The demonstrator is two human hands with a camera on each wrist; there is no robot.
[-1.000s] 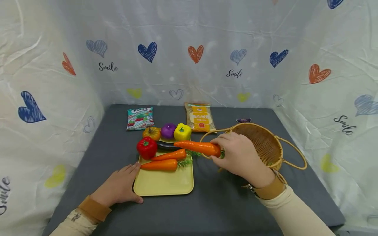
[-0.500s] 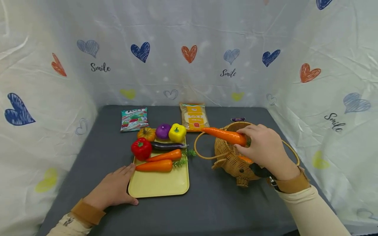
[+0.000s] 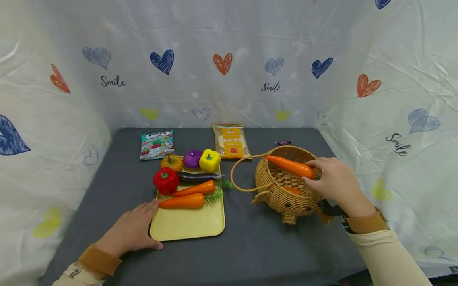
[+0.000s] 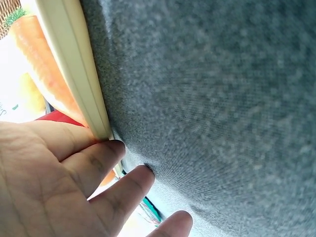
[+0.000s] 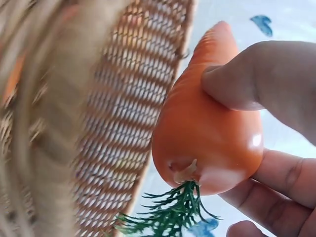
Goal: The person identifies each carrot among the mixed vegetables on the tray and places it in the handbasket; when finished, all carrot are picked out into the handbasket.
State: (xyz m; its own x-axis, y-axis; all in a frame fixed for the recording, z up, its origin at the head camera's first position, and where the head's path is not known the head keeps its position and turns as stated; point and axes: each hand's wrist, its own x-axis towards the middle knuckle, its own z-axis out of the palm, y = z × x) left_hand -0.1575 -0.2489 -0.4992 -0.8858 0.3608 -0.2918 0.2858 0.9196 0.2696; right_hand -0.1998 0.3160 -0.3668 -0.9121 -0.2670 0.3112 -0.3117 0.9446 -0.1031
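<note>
Jutting leftward from the pinching right hand (image 3: 336, 180) is a carrot (image 3: 290, 165) (left hand (image 3: 131, 228) spread)

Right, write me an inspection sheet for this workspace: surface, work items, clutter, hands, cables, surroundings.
Surface: dark grey tabletop.
Work items: raised carrot at the opening of a wicker basket, orange object inside; yellow tray bearing two carrots and an eggplant; red pepper, pumpkin, purple vegetable and yellow pepper along its left and far edges.
Clutter: teal packet, yellow packet, small dark item, all towards the back.
Hands: left hand touches the tray's edge; right hand grips the raised carrot.
Cables: nothing seen.
Surroundings: pale sheeting printed with hearts and "Smile".
</note>
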